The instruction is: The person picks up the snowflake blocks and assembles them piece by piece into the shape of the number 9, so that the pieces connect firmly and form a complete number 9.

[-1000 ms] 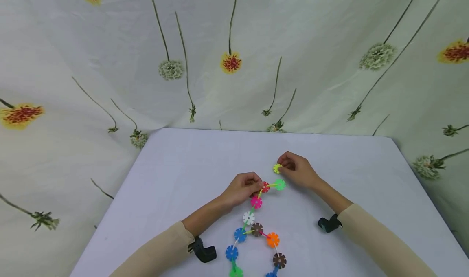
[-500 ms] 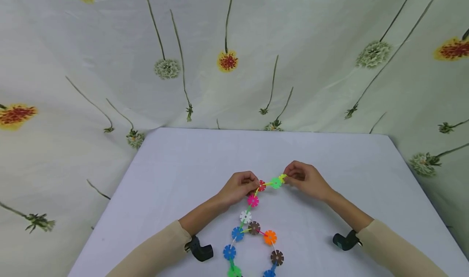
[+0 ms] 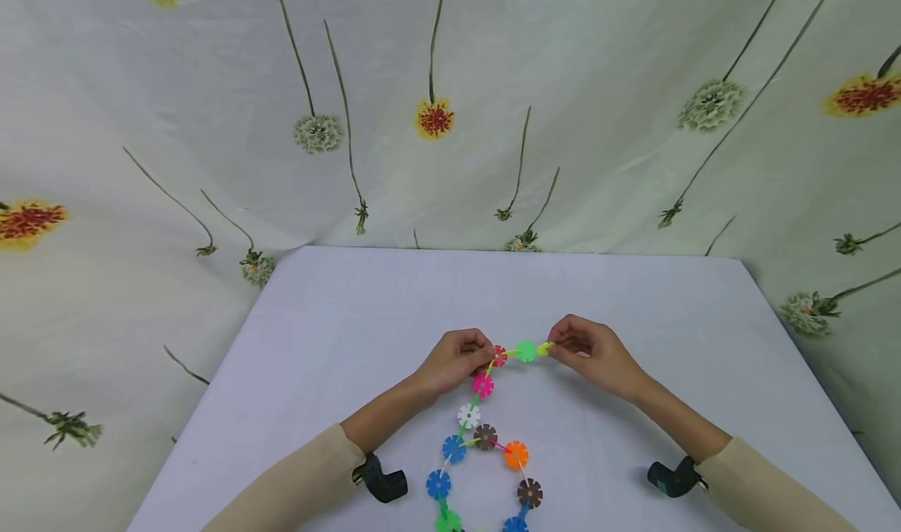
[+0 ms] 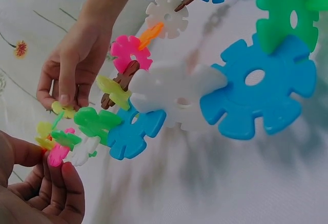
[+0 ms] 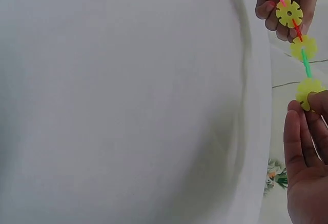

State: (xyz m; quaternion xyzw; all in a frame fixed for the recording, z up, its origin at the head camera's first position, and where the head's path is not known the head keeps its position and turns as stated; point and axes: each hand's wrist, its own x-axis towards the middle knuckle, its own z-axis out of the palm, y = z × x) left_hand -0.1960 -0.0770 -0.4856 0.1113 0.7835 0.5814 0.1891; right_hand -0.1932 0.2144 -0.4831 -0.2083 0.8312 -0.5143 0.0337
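Note:
A chain of notched plastic snowflake discs runs up the middle in the head view. My left hand (image 3: 456, 360) pinches it near a red disc (image 3: 498, 355). My right hand (image 3: 590, 354) pinches a yellow disc (image 3: 545, 349) between thumb and fingertips, its edge meeting the light green disc (image 3: 525, 350) at the chain's upper end. In the right wrist view the yellow disc (image 5: 309, 93) under my right thumb lines up with a green disc (image 5: 306, 63) seen edge-on. The left wrist view shows the left fingers (image 4: 46, 190) around small pink and white discs, with blue discs (image 4: 256, 80) closer to the camera.
A white-covered table (image 3: 352, 305) lies under the hands. Lower down, the chain bends into a loop with brown, orange (image 3: 516, 454) and blue discs, cut off by the frame's bottom. Behind hangs a flower-patterned cloth (image 3: 479, 164). Black wrist cameras (image 3: 383, 481) sit at both sleeves.
My right hand has brought the yellow disc down and right, from beyond the light green disc to its right edge. The left hand keeps its grip near the red disc.

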